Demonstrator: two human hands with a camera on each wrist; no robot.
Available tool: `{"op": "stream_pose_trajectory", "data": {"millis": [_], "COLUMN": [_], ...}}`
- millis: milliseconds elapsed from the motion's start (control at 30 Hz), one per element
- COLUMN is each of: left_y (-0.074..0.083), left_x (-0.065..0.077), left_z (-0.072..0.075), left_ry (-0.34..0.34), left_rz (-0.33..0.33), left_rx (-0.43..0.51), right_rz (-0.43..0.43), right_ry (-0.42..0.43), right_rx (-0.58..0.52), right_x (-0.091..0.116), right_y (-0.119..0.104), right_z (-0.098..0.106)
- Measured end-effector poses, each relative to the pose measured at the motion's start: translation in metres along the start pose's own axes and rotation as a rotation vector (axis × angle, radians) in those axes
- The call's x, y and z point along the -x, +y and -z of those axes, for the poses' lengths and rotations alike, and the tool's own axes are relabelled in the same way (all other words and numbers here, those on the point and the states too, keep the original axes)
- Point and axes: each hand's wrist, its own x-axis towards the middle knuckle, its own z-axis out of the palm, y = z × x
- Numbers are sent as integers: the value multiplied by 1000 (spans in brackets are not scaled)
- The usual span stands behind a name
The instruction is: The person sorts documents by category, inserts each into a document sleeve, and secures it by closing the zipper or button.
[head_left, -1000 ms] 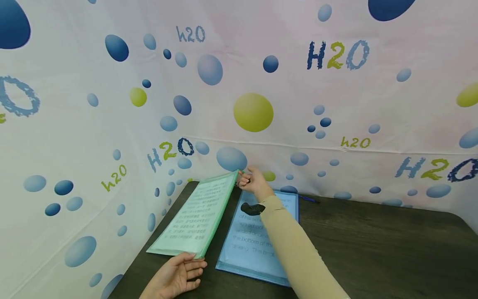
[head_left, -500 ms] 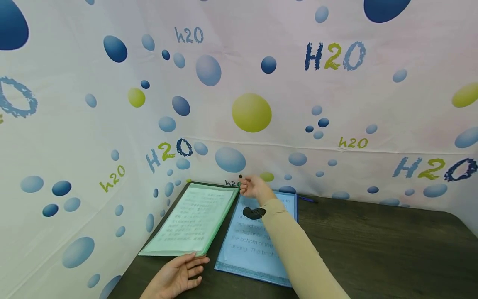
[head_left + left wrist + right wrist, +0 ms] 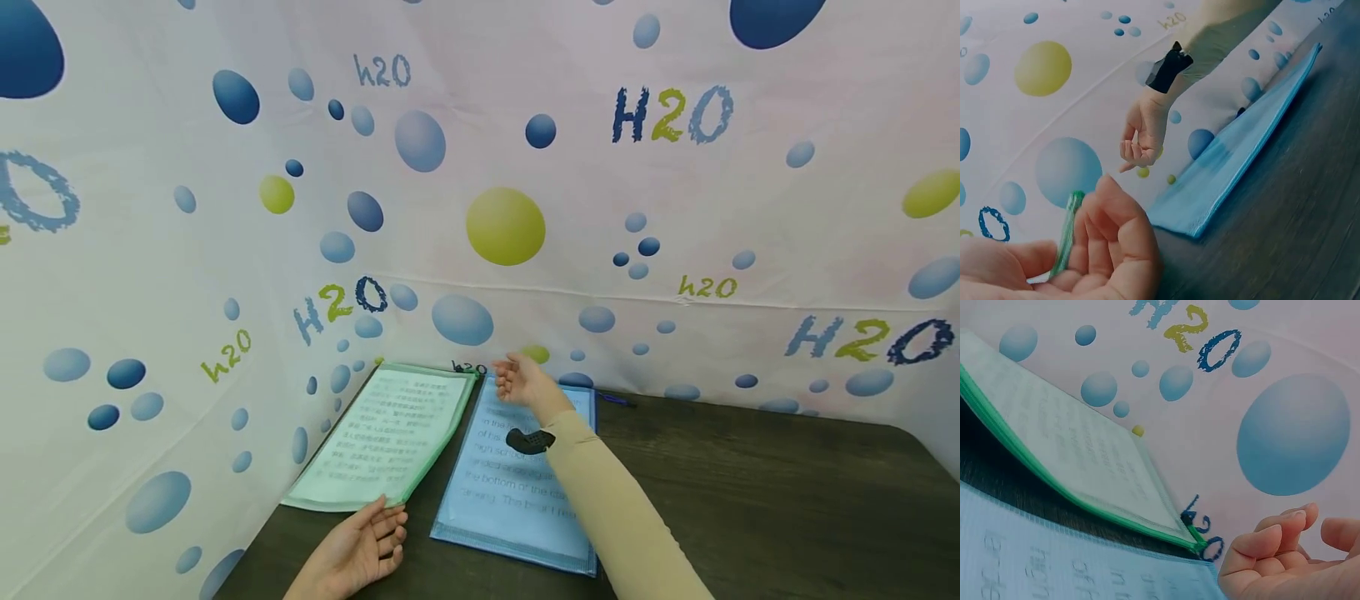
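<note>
A green zip document pouch (image 3: 386,437) with a printed page inside lies at the left of the dark table. My left hand (image 3: 351,546) pinches its near right corner between thumb and fingers; the left wrist view shows the green edge (image 3: 1067,237) between them. That corner is bent a little upward. My right hand (image 3: 528,387) hovers over the far end of a blue zip document pouch (image 3: 510,492), fingers loosely curled and holding nothing. In the right wrist view, this hand (image 3: 1291,556) is apart from the green pouch's far corner (image 3: 1194,544). My right forearm covers part of the blue pouch.
Behind the table rises a white wall covering (image 3: 675,192) printed with bubbles and H2O lettering; it also runs along the left side. A blue pen-like item (image 3: 617,400) lies by the blue pouch's far right corner. Dark tabletop (image 3: 780,492) extends to the right.
The green pouch's far end has come down onto the table. My right hand has let go of its far right corner and moved right; my left hand still holds the near corner.
</note>
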Motion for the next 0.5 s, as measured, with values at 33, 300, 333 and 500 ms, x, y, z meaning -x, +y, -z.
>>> {"op": "stream_pose_trajectory", "data": {"millis": [33, 300, 333, 500], "left_y": [-1, -5, -5, -8], "left_x": [-1, -5, -5, -1], "left_z": [0, -2, -2, -10], "left_ry": [-15, -282, -302, -342], "left_rz": [6, 42, 40, 21], "left_rx": [15, 267, 299, 510], "right_rz": [5, 56, 65, 93], "right_ry": [2, -27, -29, -48], "right_rx": [5, 87, 97, 109], "right_x": [4, 36, 41, 65], "right_y": [-2, -19, -20, -24], "right_z": [3, 18, 19, 27]}}
